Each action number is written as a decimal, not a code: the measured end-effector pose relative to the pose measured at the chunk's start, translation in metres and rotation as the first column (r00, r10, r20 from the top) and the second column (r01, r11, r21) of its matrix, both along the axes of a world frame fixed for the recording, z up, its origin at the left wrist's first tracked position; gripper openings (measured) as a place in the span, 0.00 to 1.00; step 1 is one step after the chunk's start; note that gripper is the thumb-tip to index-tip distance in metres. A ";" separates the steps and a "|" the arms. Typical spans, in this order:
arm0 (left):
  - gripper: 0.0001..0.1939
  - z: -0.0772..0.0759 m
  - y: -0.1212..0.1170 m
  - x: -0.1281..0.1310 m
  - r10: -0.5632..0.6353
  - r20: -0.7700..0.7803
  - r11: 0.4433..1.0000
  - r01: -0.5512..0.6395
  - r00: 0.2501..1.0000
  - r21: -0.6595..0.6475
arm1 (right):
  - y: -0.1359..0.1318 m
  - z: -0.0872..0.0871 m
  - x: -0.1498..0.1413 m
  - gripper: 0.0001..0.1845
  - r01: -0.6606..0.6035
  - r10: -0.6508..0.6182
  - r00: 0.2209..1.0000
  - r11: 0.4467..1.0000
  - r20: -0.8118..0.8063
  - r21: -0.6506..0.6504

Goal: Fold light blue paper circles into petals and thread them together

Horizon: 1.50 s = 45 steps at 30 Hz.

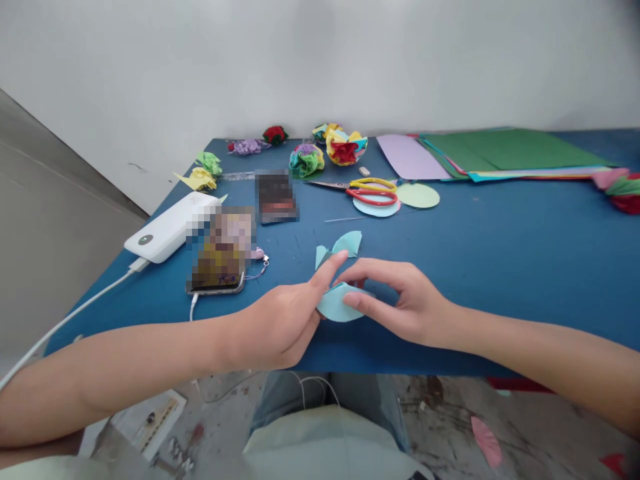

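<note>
Near the front edge of the blue table, both my hands hold a folded light-blue paper piece (340, 307) with a curved lower edge. My left hand (287, 320) grips its left side, index finger stretched along the top. My right hand (415, 303) pinches it from the right between thumb and fingers. Just beyond my fingertips lies another folded light-blue paper piece (350, 243), partly hidden by my left index finger. Farther back, scissors (373, 193) with red and yellow handles rest on a pale-blue paper disc (377, 209), beside a light-green paper disc (420, 195).
A white power bank (170, 227) and a phone (220, 257), both cabled, lie at left, near a dark flat device (277, 197). Several crumpled-paper flowers (307, 160) line the back. Coloured paper sheets (510, 152) are stacked back right; another paper flower (625, 191) sits at the right edge.
</note>
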<state>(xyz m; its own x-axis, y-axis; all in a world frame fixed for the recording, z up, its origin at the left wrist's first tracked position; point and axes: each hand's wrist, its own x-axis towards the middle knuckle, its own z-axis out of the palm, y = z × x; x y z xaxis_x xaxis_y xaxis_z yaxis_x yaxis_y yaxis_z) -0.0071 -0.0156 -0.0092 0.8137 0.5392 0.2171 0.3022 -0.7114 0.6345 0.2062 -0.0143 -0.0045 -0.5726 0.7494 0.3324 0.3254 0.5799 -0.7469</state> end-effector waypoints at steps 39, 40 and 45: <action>0.09 0.009 0.001 0.005 0.179 0.029 0.982 -0.177 0.983 -0.059 | 0.000 0.000 -0.002 0.07 -0.043 0.042 0.999 0.988 -0.008 -0.147; 0.09 0.009 0.001 0.005 0.174 0.021 0.983 -0.172 0.985 -0.055 | 0.000 0.000 -0.002 0.07 -0.051 0.051 0.999 0.990 -0.003 -0.131; 0.10 0.011 0.003 0.005 0.141 0.003 0.984 -0.140 0.990 -0.113 | 0.000 -0.001 -0.002 0.05 -0.055 0.055 0.998 0.997 -0.008 -0.053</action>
<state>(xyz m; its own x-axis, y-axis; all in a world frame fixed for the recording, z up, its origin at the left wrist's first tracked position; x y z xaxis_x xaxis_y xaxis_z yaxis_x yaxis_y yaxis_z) -0.0022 -0.0129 0.0020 0.7261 0.6694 0.1571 0.3866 -0.5864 0.7118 0.2045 -0.0140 -0.0052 -0.6112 0.7336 0.2970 0.2894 0.5564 -0.7788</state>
